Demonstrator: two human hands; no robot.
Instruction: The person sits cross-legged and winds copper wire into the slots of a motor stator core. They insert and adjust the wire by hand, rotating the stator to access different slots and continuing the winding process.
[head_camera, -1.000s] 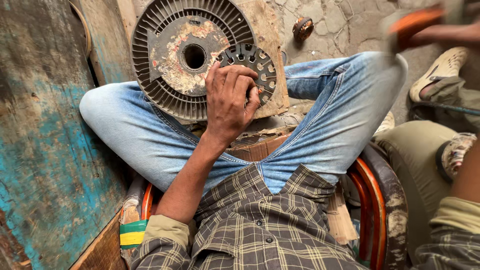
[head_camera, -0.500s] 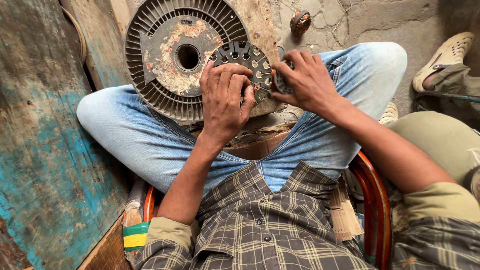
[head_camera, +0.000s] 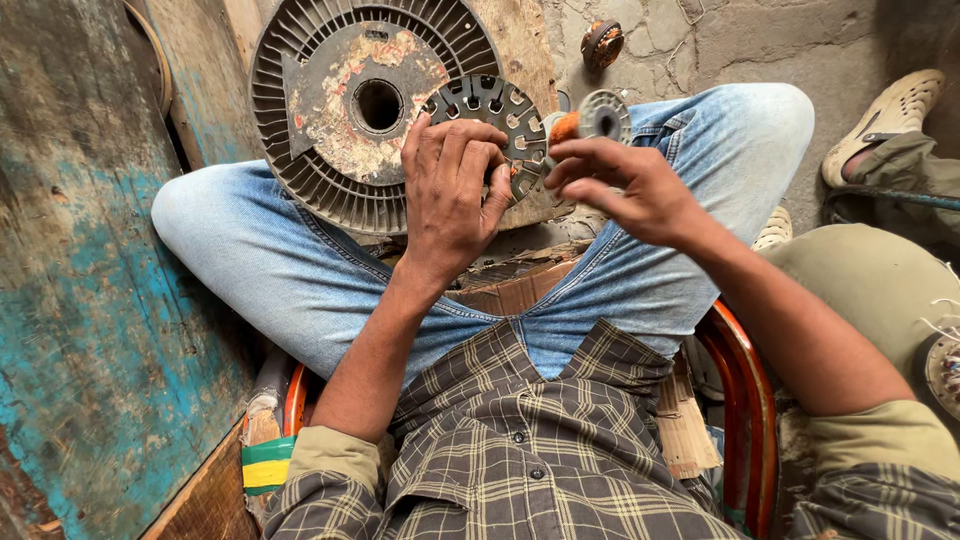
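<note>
Looking down, head view: left hand (head_camera: 450, 190) pressing flat over small slotted metal ring (head_camera: 500, 125), fingers curled on its rim, pinning it against wooden board (head_camera: 525, 60) above the lap. Right hand (head_camera: 625, 190) pinching small grey spool (head_camera: 603, 115) with orange end between fingertips, just beside the ring. Large finned metal disc (head_camera: 330, 110) leaning behind, touching the ring. Ring looking stiff, thin, fairly heavy for its size, slot edges probably sharp; gripping by outer rim seeming safest. Spool appearing light, hard, easy to drop; holding by its flange. Rusty round part (head_camera: 601, 42) lying apart on floor.
</note>
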